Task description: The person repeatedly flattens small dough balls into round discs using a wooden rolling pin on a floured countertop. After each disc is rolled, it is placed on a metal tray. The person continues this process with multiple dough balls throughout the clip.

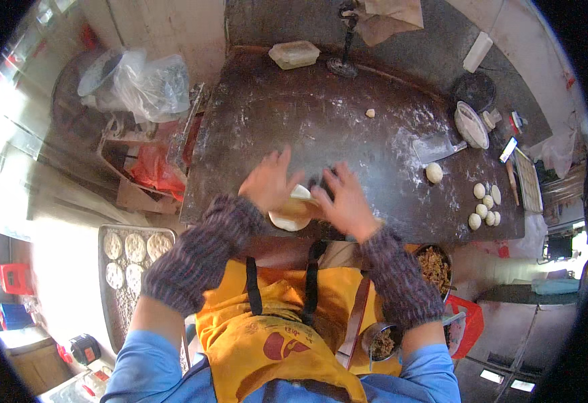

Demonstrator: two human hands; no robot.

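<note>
My left hand (270, 182) and my right hand (347, 201) are low over the near edge of the dark work table, blurred by motion. Between them a white disc of dough (290, 222) lies flat, crossed by a brown wooden rolling pin (296, 206). Both palms appear to rest at the ends of the pin, which they partly cover. The fingers of each hand are spread and point away from me, not wrapped around the pin.
Dough balls (488, 202) and a cleaver (432, 150) lie on the floury table (294, 121) at right. A bowl (471, 125) stands behind. Bowls of filling (432, 267) are beside my right arm. Left of me, a baking tray (122, 312) holds several seeded flatbreads.
</note>
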